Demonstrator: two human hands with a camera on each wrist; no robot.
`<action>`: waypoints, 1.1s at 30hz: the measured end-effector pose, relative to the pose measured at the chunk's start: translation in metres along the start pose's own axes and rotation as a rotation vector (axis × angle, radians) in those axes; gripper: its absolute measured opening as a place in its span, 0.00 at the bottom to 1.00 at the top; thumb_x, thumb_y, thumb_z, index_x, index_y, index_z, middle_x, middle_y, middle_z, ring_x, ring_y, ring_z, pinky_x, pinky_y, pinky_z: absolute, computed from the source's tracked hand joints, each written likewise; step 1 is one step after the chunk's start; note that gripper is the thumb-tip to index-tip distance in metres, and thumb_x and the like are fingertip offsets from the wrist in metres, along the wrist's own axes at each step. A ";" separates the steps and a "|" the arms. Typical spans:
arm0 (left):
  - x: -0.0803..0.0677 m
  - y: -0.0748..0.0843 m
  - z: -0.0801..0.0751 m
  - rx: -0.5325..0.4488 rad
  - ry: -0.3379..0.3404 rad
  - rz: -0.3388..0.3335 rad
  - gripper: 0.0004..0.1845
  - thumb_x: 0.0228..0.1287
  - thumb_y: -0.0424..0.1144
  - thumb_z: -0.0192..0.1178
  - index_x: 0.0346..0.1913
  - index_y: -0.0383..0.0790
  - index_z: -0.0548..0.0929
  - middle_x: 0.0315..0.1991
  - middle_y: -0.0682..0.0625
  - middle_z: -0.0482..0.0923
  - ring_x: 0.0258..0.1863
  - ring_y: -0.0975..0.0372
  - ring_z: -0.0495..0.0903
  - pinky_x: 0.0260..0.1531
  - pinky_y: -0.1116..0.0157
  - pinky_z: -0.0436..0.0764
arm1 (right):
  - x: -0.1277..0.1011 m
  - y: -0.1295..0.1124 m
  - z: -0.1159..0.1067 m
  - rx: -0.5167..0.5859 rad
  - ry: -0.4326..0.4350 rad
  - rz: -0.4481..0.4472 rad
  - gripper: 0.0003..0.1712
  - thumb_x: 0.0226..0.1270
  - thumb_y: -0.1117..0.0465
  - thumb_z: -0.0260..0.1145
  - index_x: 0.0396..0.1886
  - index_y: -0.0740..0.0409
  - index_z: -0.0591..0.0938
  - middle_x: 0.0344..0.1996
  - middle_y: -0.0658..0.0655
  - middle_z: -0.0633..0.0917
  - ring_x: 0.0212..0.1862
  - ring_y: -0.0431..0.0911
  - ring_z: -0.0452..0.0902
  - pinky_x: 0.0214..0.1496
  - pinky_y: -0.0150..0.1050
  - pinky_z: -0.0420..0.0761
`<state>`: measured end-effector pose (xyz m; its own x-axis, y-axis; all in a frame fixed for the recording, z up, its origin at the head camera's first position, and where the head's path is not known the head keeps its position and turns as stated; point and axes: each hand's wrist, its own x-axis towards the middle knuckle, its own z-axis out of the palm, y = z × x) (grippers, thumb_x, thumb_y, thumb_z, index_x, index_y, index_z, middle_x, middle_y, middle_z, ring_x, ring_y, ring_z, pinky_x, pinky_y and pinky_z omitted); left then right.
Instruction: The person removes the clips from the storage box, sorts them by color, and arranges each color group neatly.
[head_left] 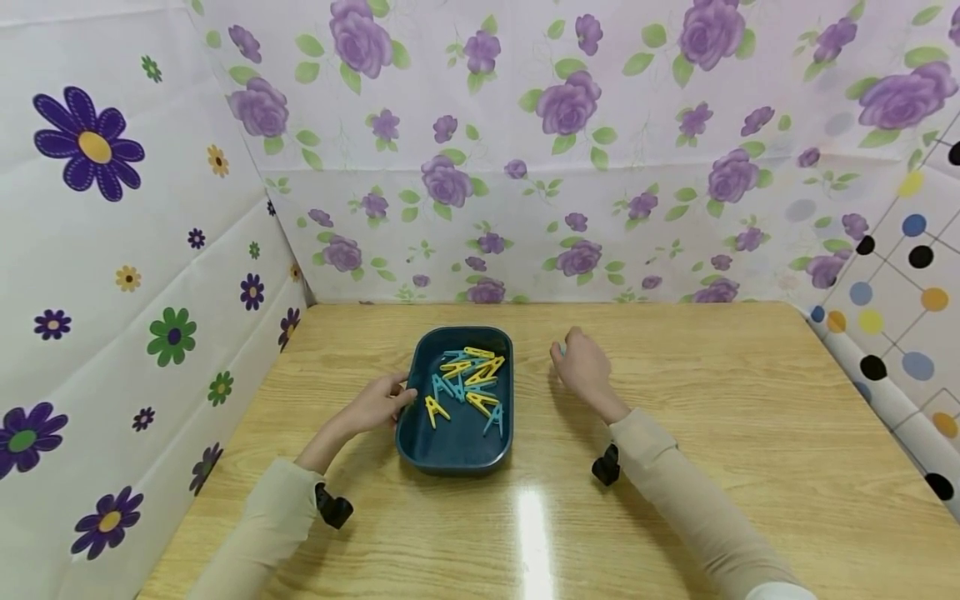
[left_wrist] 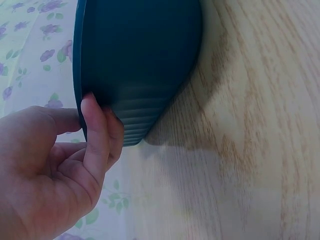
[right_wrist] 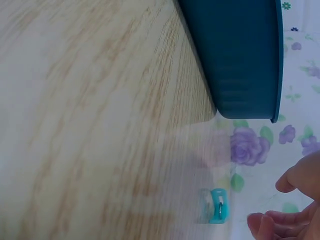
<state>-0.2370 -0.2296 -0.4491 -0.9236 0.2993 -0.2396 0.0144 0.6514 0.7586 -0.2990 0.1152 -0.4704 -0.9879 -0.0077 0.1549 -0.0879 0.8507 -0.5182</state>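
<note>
On the light wooden table (head_left: 712,433), seen from your head, your left hand (head_left: 375,406) lies with its fingertips against the left rim of the dark teal oblong plastic tray (head_left: 459,446), while your right hand (head_left: 581,367) rests knuckles-up on the wood just right of the tray, fingers curled under; what they enclose is hidden from here. The tray holds a loose heap of yellow and turquoise plastic clothes pegs (head_left: 468,379). Purple-rose patterned sheeting (head_left: 600,150) walls the back of the table. From your left wrist, the left hand (left_wrist: 55,170) pinches the tray's rim (left_wrist: 78,75), thumb on one side and fingers curled against the ribbed outer wall. From your right wrist, the right hand (right_wrist: 292,202) shows only loosely bent fingertips, apart from a single turquoise plastic peg (right_wrist: 218,205) that lies on the table just beside them, untouched, with the tray's wall (right_wrist: 240,55) farther off.
</note>
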 end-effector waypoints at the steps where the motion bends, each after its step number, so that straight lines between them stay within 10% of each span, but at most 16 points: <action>1: 0.000 0.000 0.000 0.000 0.000 0.003 0.28 0.76 0.37 0.47 0.73 0.31 0.57 0.34 0.38 0.77 0.21 0.60 0.75 0.25 0.57 0.81 | 0.000 -0.001 0.000 0.004 0.012 -0.010 0.17 0.72 0.55 0.53 0.39 0.66 0.76 0.18 0.55 0.75 0.14 0.41 0.61 0.12 0.32 0.59; 13: -0.001 -0.001 0.000 -0.004 -0.005 0.013 0.28 0.77 0.37 0.46 0.74 0.30 0.55 0.34 0.38 0.78 0.20 0.60 0.75 0.24 0.57 0.81 | -0.002 -0.013 -0.002 0.125 0.120 -0.111 0.18 0.70 0.59 0.55 0.52 0.67 0.76 0.42 0.65 0.81 0.36 0.54 0.77 0.27 0.41 0.76; 33: -0.001 0.000 -0.001 -0.013 -0.004 0.015 0.28 0.77 0.37 0.46 0.73 0.30 0.57 0.34 0.38 0.77 0.21 0.60 0.74 0.26 0.56 0.81 | -0.008 -0.044 -0.003 0.289 0.169 -0.353 0.15 0.68 0.68 0.55 0.53 0.67 0.75 0.43 0.64 0.79 0.44 0.55 0.78 0.47 0.45 0.80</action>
<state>-0.2367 -0.2305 -0.4486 -0.9219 0.3113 -0.2306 0.0228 0.6379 0.7698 -0.2871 0.0797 -0.4464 -0.8591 -0.1635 0.4849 -0.4691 0.6303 -0.6186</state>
